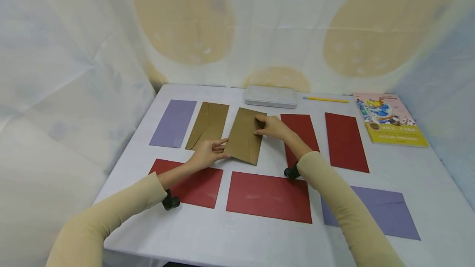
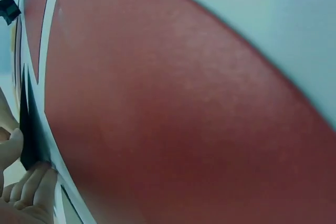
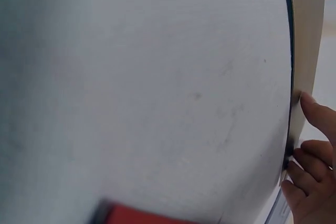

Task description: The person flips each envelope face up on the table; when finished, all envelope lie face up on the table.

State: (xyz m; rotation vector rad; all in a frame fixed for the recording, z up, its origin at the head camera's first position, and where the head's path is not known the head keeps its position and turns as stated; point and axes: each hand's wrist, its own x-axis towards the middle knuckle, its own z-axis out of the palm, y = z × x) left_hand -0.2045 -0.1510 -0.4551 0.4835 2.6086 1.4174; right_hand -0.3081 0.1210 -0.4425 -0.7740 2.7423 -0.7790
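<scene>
Your left fingers [image 1: 220, 142] and right fingers [image 1: 262, 119] are pinching a gold envelope [image 1: 241, 135]; the head view, unlike the right wrist's, is showing a pencil [image 1: 326, 99] beyond them.

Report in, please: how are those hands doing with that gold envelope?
Left hand grips lower left edge. Right hand grips right edge. Gold envelope held between them. Nothing visibly blocking; second gold envelope close on its left.

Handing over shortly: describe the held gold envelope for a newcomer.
On the white table, find the flat grey rectangular case. Nearer, slightly left, is the gold rectangular paper envelope. Unlike its gold neighbour, it's held by left hand and right hand.
</scene>
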